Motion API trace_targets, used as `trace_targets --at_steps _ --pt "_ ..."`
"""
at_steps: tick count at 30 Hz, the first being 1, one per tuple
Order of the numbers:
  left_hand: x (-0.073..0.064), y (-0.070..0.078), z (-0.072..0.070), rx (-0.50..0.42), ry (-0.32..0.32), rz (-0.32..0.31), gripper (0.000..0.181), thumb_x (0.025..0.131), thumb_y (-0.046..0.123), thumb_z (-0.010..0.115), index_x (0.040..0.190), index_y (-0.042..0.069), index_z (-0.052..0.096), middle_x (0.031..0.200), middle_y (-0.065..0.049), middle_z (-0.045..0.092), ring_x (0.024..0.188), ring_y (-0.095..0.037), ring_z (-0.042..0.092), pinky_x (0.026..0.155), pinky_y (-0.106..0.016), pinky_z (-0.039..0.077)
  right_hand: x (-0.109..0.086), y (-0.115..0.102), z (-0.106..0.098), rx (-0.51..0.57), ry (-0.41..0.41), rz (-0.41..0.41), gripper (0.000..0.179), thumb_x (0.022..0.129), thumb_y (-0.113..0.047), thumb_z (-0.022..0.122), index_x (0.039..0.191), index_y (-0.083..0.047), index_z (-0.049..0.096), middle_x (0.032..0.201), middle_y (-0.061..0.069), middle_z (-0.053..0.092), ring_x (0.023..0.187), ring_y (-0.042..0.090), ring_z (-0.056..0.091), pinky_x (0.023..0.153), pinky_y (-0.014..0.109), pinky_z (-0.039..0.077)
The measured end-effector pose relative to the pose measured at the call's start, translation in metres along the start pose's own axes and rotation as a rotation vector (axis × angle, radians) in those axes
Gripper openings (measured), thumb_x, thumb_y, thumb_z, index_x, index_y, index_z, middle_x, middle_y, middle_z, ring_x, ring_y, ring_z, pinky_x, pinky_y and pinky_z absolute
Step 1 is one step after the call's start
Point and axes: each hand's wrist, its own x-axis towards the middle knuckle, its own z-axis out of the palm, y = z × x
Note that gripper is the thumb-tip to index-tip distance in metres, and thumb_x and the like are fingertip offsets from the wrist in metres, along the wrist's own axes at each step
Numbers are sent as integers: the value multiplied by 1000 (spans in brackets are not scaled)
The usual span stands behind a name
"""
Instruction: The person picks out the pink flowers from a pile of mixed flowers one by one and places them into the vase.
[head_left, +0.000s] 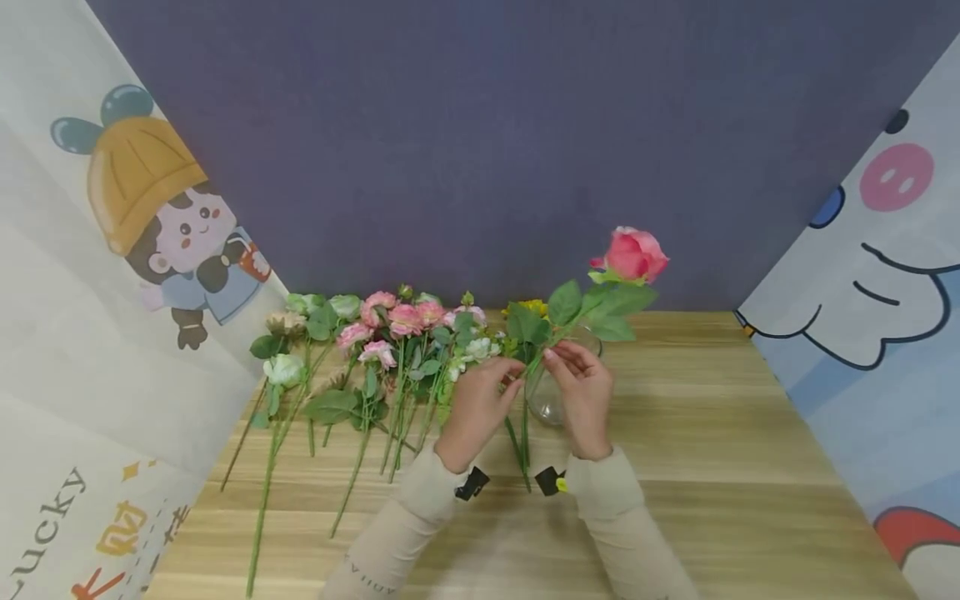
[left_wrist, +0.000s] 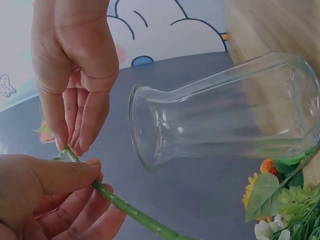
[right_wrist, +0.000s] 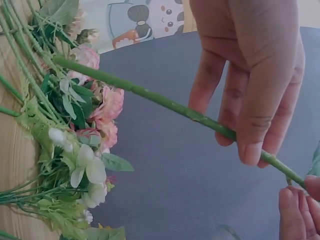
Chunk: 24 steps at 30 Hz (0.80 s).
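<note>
A long-stemmed pink rose (head_left: 636,254) leans up to the right in the head view, its green leaves just below the bloom. My left hand (head_left: 480,404) pinches its stem (left_wrist: 131,209) between thumb and fingers. Higher up the stem, close to the leaves, my right hand (head_left: 588,404) pinches it with its fingertips. The bare lower end of the stem (right_wrist: 90,71) sticks out past the left hand in the right wrist view. Right behind the hands stands a clear glass vase (left_wrist: 225,112), partly covered by them in the head view.
Pink flowers (head_left: 406,319), pale green-white flowers (head_left: 284,370) and leafy stems lie across the left half of the wooden table (head_left: 720,467). Beside the vase are yellow flowers (head_left: 534,307). A dark panel (head_left: 480,150) closes off the back, with printed cloths at both sides.
</note>
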Motion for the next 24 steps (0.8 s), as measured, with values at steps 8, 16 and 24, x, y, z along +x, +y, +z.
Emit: trace_targets --at_steps 8,16,24 --pt "2 2 5 14 47 47 16 81 8 73 97 6 70 92 -4 71 73 -12 66 63 -20 52 3 -4 1 126 34 37 17 79 7 70 94 7 61 82 4 68 74 14 67 71 27 56" --pt "4 1 7 -18 42 71 20 79 6 75 98 6 70 93 -5 71 73 -12 67 63 -18 52 4 -8 1 189 49 32 14 80 12 65 92 4 63 80 5 66 73 15 66 68 27 57" --pt "2 -7 7 -54 12 91 20 82 13 74 99 6 70 91 -3 70 73 -10 65 62 -16 51 10 -13 -3 241 79 36 21 80 17 62 84 -4 64 76 4 65 68 12 66 63 25 56"
